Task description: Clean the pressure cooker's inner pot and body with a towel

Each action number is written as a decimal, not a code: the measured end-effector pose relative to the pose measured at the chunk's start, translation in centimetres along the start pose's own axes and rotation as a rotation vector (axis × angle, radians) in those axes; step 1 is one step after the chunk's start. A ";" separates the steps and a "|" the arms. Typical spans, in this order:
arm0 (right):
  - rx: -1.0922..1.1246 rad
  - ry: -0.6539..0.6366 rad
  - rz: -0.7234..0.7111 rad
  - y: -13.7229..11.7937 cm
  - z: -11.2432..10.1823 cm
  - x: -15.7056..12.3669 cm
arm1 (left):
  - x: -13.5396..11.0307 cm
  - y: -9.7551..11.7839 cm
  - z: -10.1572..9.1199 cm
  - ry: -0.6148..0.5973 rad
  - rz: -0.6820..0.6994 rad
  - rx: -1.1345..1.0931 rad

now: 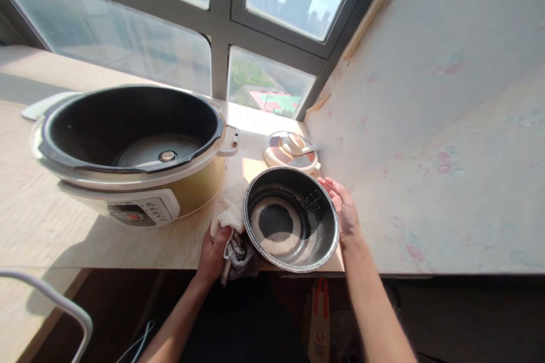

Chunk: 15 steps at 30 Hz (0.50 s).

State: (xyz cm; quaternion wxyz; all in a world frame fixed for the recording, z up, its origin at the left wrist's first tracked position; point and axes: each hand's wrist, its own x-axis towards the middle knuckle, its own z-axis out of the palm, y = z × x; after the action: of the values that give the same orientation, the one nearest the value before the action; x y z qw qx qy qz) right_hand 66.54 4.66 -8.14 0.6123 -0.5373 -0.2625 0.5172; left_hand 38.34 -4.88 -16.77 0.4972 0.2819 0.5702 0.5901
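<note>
A dark metal inner pot (290,220) is tilted toward me at the counter's front edge. My right hand (343,209) rests against its right rim, fingers extended along it. My left hand (214,252) is closed on a crumpled white-and-grey cloth (233,228) pressed against the pot's left outer wall. A large yellow cooker body (131,154) with its lid off stands to the left, its black interior and heating plate showing.
The cooker lid (292,151) lies behind the pot near the window. A pale wall (426,125) rises at the right. The wooden counter (51,221) runs left. A white chair rail (55,300) and a paper bag (320,323) are below.
</note>
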 end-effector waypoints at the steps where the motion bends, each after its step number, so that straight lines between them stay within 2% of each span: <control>1: -0.021 0.083 -0.053 0.4 -0.6 -2.2 | 0.0 0.1 0.0 0.004 -0.007 0.002; 3: -0.075 0.201 -0.130 1.4 -1.2 -6.4 | -0.1 0.3 0.1 0.007 -0.019 0.005; 5: -0.163 0.161 -0.119 2.7 -1.1 -9.8 | -0.1 0.3 0.1 0.004 -0.025 0.008; 7: -0.243 0.127 -0.134 3.7 -0.7 -11.6 | -0.1 0.3 0.1 -0.013 -0.021 0.014; 11: -0.296 0.155 -0.139 4.3 -0.7 -11.5 | -0.1 0.4 -0.2 -0.085 -0.002 0.031; 15: -0.368 0.011 -0.126 3.2 -2.0 -9.6 | -0.2 0.8 -0.3 -0.119 0.042 0.028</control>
State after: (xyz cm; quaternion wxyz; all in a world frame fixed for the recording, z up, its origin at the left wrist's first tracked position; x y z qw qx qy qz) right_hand 64.05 -5.22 -9.42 0.5364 -0.6256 -0.3822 0.4182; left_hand 37.96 -5.03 -16.07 0.5137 0.3352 0.5418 0.5746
